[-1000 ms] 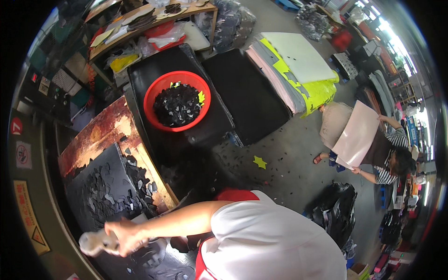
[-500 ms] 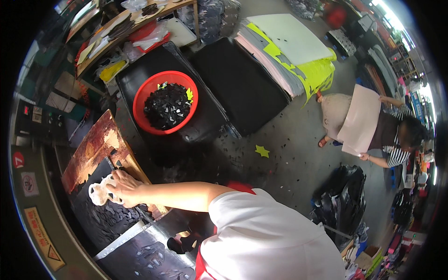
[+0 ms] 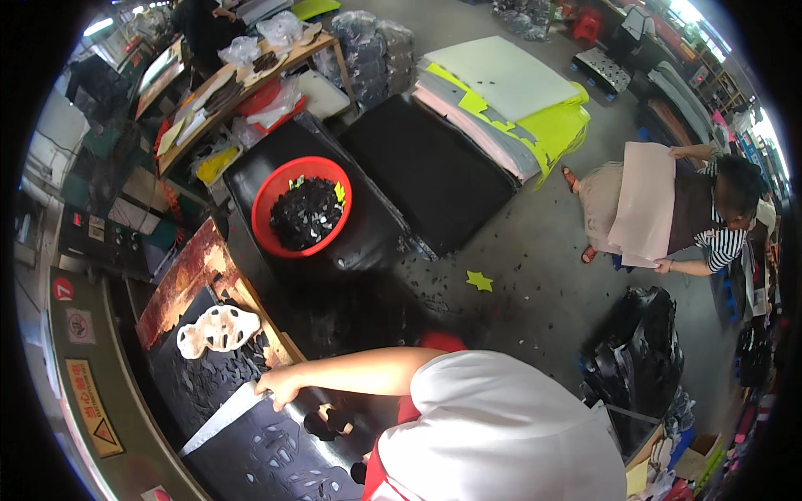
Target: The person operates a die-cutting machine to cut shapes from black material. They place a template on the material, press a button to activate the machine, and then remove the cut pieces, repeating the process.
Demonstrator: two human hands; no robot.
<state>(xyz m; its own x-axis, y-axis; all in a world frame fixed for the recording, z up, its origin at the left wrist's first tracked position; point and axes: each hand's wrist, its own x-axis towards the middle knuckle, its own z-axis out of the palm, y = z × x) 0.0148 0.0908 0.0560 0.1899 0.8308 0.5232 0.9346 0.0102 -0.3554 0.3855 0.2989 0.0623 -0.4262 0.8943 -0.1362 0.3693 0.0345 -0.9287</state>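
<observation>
My right hand (image 3: pixel 281 387) reaches left over the work surface, its fingers closed at the edge of a dark sheet (image 3: pixel 284 447) with cut-out shapes in it. A pale, shiny strip (image 3: pixel 224 415) runs along that edge from the fingers. Beyond it, an off-white cutting die (image 3: pixel 219 331) with several oval holes lies on black cut material (image 3: pixel 200 382), apart from the hand. The board (image 3: pixel 182 288) below is worn, reddish-brown. Beside my apron are small black and tan shapes (image 3: pixel 330 422); I cannot make out whether my left hand is among them.
A red basin (image 3: pixel 344 230) of black scraps stands on black sheets (image 3: pixel 426 171). Stacked pale and yellow-green sheets (image 3: pixel 510 79) lie behind. At right another person (image 3: pixel 697 217) holds a pale sheet (image 3: pixel 643 204). A machine panel (image 3: pixel 92 392) borders the left; a black bundle (image 3: pixel 631 351) is on the floor.
My right hand has let go of the cutting die, leaving it on the black material, and moved nearer to the dark sheet's edge. The pale strip looks wider. The whole view has shifted slightly.
</observation>
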